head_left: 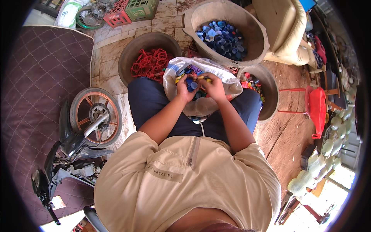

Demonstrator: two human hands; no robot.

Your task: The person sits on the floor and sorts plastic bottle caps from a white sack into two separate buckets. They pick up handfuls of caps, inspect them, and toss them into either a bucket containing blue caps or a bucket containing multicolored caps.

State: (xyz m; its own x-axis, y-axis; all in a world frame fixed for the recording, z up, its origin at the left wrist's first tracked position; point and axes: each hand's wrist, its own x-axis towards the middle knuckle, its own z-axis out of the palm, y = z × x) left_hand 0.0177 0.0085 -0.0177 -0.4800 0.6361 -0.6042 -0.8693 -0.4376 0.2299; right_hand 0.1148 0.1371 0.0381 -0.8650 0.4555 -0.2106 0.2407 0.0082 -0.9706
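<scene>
A white woven plastic sack (232, 79) stands with its mouth rolled wide between my knees, plastic bottle caps of mixed colours in it. Over its opening, my left hand (187, 88) is closed around several blue bottle caps (192, 84). Close beside it on the right, my right hand (213, 85) has its fingers bent around a small yellow cap (208, 80). Red plastic rings (152, 63) fill part of a round tub on the left. Blue caps (223, 39) lie in a large tub beyond the sack. A third tub, at my right knee, holds mixed caps (251, 84).
Rims of the left tub (123, 58), large tub (265, 43) and right tub (275, 101) surround the sack. Red and green crates (142, 10) stand farther off. A motorcycle front wheel (95, 116) is at my left, a red stool (310, 107) at my right.
</scene>
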